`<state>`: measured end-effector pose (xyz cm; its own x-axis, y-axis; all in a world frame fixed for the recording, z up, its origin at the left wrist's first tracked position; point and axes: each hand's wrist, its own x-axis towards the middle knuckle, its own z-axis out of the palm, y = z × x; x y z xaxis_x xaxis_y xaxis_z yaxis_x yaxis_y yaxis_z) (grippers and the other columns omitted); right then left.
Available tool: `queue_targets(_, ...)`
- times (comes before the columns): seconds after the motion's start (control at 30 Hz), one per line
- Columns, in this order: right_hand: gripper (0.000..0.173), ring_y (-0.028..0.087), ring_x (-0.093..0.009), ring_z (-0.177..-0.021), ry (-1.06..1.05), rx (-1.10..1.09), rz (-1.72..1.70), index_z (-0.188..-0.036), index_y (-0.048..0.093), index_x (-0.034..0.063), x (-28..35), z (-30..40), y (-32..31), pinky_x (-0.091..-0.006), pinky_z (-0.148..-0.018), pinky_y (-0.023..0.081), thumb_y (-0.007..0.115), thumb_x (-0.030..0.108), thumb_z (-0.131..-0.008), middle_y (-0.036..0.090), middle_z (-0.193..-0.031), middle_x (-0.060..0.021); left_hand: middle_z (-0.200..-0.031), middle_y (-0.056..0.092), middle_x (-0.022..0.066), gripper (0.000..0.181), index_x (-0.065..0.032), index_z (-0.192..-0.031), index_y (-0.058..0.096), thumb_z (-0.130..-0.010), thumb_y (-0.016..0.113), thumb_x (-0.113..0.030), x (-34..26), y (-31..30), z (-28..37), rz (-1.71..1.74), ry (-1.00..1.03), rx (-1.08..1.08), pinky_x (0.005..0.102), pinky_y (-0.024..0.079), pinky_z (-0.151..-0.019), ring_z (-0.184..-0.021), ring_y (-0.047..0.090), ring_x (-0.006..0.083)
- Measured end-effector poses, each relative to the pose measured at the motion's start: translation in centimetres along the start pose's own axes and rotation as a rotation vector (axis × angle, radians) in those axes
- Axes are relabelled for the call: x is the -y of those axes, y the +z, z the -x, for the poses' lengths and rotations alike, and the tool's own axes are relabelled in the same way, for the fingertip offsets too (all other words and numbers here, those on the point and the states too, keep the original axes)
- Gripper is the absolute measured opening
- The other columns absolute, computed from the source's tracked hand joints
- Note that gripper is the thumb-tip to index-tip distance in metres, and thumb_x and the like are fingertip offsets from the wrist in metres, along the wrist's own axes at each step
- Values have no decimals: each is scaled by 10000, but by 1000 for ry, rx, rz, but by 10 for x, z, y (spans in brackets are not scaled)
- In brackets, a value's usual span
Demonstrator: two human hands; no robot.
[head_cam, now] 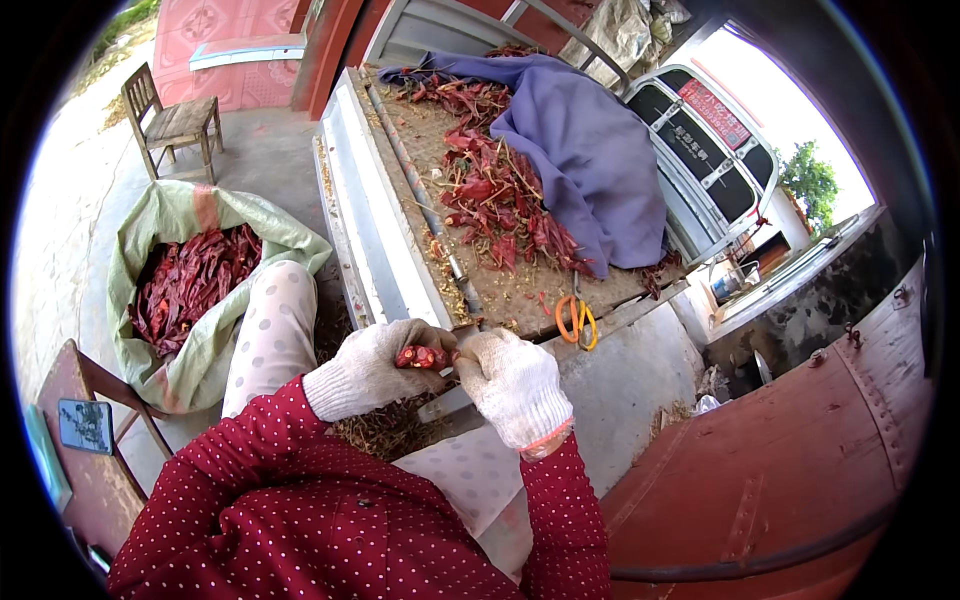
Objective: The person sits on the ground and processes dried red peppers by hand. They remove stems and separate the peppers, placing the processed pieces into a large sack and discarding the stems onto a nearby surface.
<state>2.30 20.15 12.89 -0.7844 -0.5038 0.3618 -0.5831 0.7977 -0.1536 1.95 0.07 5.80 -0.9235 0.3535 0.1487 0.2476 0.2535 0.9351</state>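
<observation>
My left hand [379, 369], in a knitted work glove, is closed around several dried red chili peppers [421, 357], their stem ends showing. Close against it, my right hand [514, 386], gloved too, has its fingertips pinched at the end of the chilies; what they grip is too small to tell. Beyond both hands, a heap of dried red chilies [495, 199] lies on the truck bed [510, 300], partly under a purple cloth [581, 150]. Scissors [576, 321] with orange and yellow handles rest at the bed's edge. On the left, an open woven sack [285, 234] holds more dried chilies [199, 277].
A wooden chair [176, 127] stands at the upper left. A smartphone [86, 426] lies on a worn wooden seat [97, 480] at the lower left. The truck bed's lowered metal side [382, 225] is just ahead, and a large red metal panel [720, 480] bounds the right.
</observation>
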Motion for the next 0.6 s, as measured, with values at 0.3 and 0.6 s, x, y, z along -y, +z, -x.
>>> queue_targets(0.3,124,677,-342,-804,15,3,-312,-947,694,53,1,-3,4,-395,-719,552,693,137,-855,692,-883,-146,-1106,696,74,386,-64,-1157,614,-812,782,-104,-6,-6,2,-7,-138,4,309,556,-864,-965,676,167)
queue_targets(0.6,278,645,-138,-789,340,-148,-868,-1097,689,-19,-1,9,47,-277,-718,532,743,-18,-824,694,-956,-84,-1048,652,43,498,-59,-1319,567,-854,746,-64,18,-7,-2,747,-177,77,267,561,-792,-887,641,117)
